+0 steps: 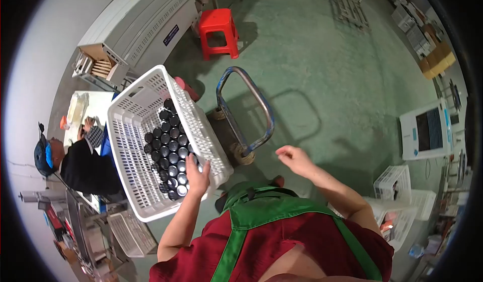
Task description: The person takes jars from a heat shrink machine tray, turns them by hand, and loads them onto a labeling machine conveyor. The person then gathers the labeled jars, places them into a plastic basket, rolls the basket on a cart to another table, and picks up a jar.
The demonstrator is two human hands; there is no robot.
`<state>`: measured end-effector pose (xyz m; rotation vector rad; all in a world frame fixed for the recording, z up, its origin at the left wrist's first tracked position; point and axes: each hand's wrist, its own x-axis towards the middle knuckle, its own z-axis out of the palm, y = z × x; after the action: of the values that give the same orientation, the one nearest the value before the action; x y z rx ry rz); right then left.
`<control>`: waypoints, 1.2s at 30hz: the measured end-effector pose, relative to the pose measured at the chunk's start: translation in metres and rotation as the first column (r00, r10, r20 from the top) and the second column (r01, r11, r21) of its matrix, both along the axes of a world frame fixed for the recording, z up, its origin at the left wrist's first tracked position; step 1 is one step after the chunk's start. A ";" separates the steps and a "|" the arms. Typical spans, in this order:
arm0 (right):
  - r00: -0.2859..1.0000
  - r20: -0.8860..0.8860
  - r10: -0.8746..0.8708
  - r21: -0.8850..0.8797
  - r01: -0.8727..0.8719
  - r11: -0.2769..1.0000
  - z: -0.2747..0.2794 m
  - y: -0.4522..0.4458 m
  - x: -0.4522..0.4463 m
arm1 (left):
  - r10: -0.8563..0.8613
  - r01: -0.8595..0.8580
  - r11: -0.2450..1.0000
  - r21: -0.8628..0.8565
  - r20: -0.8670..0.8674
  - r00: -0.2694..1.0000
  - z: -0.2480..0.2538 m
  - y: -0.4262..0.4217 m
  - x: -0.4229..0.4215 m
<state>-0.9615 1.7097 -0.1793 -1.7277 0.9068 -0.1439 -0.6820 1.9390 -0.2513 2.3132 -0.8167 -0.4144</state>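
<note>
A large white plastic basket [133, 102] stands at the left, with many round black-topped pieces [165, 139] in rows over part of its floor. My left hand [197, 175] reaches over the basket's near right edge, at the end of the rows. Its fingers are apart; whether the fingertips touch a piece cannot be made out. My right hand [296, 160] hangs above the green floor, right of the blue metal handle [260, 99] of a trolley. Its fingers are curled together, and what they hold, if anything, is too small to tell.
A co-worker [85, 169] in a cap works at a table left of the basket. Ahead stands a red stool [218, 29] beside a long grey machine [146, 25]. White crates [392, 182] lie at the right near a white machine [427, 131]. Another crate [128, 234] is at lower left.
</note>
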 end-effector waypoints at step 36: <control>0.072 -0.088 0.994 0.078 -0.994 0.079 -0.046 -0.440 0.348 | 0.887 -0.884 -0.046 0.466 0.426 0.178 -0.018 -0.146 -0.002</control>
<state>-0.6138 1.2700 -0.2254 -2.0026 -0.4571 0.9422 -0.6836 1.7927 -0.2689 2.8220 1.2444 -0.0295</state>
